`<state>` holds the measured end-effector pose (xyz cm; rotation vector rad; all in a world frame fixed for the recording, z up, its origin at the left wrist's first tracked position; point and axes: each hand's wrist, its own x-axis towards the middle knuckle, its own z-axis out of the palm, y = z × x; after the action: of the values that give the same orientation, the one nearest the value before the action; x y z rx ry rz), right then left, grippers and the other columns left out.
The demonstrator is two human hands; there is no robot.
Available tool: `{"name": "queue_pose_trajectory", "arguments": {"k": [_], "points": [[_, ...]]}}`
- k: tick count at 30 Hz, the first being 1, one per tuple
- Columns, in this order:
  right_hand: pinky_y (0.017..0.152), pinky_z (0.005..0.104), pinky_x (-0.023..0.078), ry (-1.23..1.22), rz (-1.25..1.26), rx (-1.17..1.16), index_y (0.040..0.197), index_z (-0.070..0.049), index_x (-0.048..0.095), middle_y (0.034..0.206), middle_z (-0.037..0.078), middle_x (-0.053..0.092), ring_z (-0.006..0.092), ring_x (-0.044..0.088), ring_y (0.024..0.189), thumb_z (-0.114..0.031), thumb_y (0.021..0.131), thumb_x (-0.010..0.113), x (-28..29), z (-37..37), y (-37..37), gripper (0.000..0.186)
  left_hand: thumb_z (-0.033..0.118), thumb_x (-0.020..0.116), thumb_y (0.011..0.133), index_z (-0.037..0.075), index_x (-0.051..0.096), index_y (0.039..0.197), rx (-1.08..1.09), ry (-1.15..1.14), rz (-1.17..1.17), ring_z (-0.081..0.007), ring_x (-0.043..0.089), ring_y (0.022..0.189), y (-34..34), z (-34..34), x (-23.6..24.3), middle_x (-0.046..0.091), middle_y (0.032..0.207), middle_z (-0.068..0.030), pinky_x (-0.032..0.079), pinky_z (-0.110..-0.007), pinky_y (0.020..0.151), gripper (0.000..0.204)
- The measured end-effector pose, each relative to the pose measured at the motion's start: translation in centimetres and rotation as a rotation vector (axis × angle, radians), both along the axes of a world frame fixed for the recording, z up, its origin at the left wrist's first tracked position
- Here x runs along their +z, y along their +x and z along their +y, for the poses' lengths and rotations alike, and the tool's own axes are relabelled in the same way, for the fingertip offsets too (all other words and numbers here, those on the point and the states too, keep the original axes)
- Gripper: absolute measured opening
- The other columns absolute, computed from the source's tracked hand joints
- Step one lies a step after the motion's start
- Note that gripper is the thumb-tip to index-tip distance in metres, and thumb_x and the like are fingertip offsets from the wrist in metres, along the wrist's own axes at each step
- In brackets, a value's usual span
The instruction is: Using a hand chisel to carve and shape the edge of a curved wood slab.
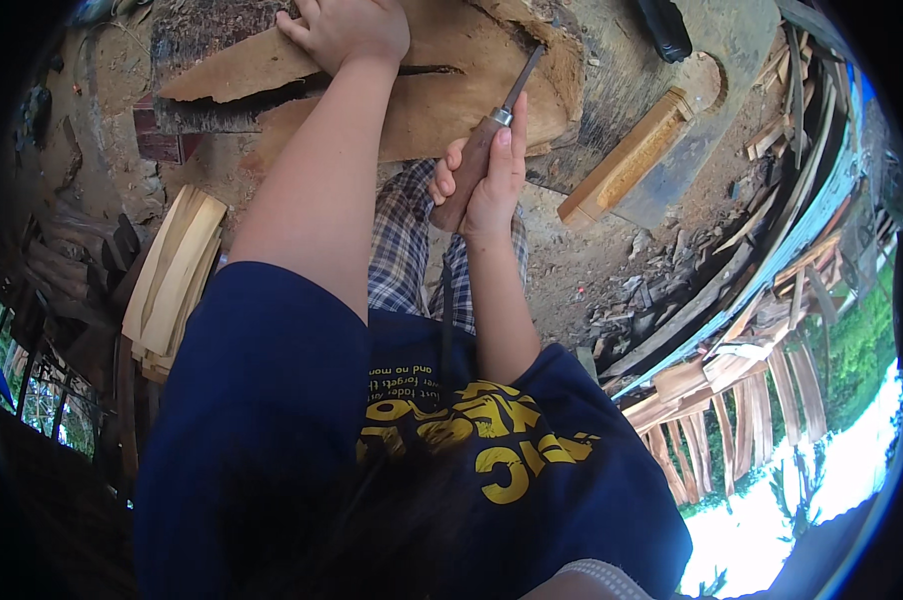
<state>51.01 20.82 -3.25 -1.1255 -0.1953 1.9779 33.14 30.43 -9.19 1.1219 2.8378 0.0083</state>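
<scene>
Brown wood makes up the split slab [442, 40], lying across the top of the view, its pointed left end over a dark, weathered board [197, 30] and its right edge beside the grey, worn surface [612, 70]. The left of the two hands [362, 30] rests palm down on the slab, fingers partly spread; the top of the view cuts it off, so I cannot tell whether it grips. The right hand [487, 175] is closed around the wooden handle of a chisel [477, 165], forefinger along its metal shaft, tip over the slab near its right edge. A yellowish wooden bar [627, 155] slants across the surface to its lower edge; a black object [665, 30] lies at the top. Beside the board's lower left corner sits a dark red box-like thing [157, 130], its inside hidden. Pale wood strips [177, 265] are stacked lower left.
</scene>
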Motion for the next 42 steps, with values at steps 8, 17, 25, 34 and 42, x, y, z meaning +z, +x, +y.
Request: {"name": "queue_pose_trajectory", "arguments": {"k": [8, 17, 25, 34, 42], "points": [[0.041, 0.0316, 0.052, 0.628, -0.152, -0.104, 0.157, -0.035, 0.008, 0.070, 0.014, 0.059, 0.0202, 0.058, 0.048, -0.040, 0.107, 0.041, 7.5, 7.7, 5.8, 0.060, 0.028, 0.039, 0.099, 0.013, 0.037, 0.153, 0.008, 0.016, 0.001, -0.0278, 0.018, 0.152, 0.4, -0.6, 0.2, 0.028, 0.163, -0.0108, 0.008, -0.052, 0.122, 0.057], [0.042, 0.0224, 0.043, 0.185, -0.762, 0.451, 0.154, -0.014, 0.035, 0.070, 0.001, 0.054, 0.0070, 0.052, 0.050, -0.020, 0.105, 0.049, 6.3, 3.8, 7.6, 0.052, 0.027, 0.042, 0.098, 0.012, 0.035, 0.154, 0.021, 0.019, -0.027, -0.0281, 0.017, 0.152, 0.0, 0.1, 0.8, 0.027, 0.163, -0.0105, 0.007, -0.051, 0.122, 0.058], [0.077, 0.0283, 0.051, 0.295, -1.039, 0.736, 0.148, -0.016, 0.048, 0.095, 0.011, 0.070, 0.0171, 0.066, 0.078, -0.019, 0.102, 0.057, 4.4, 1.3, 7.0, 0.048, 0.027, 0.043, 0.098, 0.012, 0.031, 0.156, 0.027, -0.046, -0.083, -0.0290, 0.015, 0.153, 0.1, 0.5, 1.8, 0.023, 0.165, -0.0099, 0.007, -0.051, 0.122, 0.061], [0.068, 0.0376, 0.055, 0.402, -1.225, 0.826, 0.147, -0.020, 0.049, 0.086, 0.019, 0.071, 0.0285, 0.071, 0.074, -0.018, 0.101, 0.056, 3.7, 3.9, 4.6, 0.047, 0.031, 0.035, 0.098, 0.022, 0.036, 0.154, -0.167, 0.159, 0.086, -0.0391, 0.023, 0.149, -1.5, -1.1, -2.4, 0.029, 0.160, -0.0193, 0.012, -0.063, 0.115, 0.056], [0.039, 0.0211, 0.037, 0.001, -0.517, 0.278, 0.154, -0.013, 0.037, 0.058, -0.004, 0.045, 0.0048, 0.044, 0.043, -0.015, 0.105, 0.048, 3.2, 2.2, 1.1, 0.049, 0.030, 0.037, 0.098, 0.021, 0.041, 0.150, -0.202, 0.087, 0.119, -0.0390, 0.023, 0.149, -1.3, -1.2, -2.4, 0.031, 0.159, -0.0197, 0.012, -0.064, 0.113, 0.053]]}}
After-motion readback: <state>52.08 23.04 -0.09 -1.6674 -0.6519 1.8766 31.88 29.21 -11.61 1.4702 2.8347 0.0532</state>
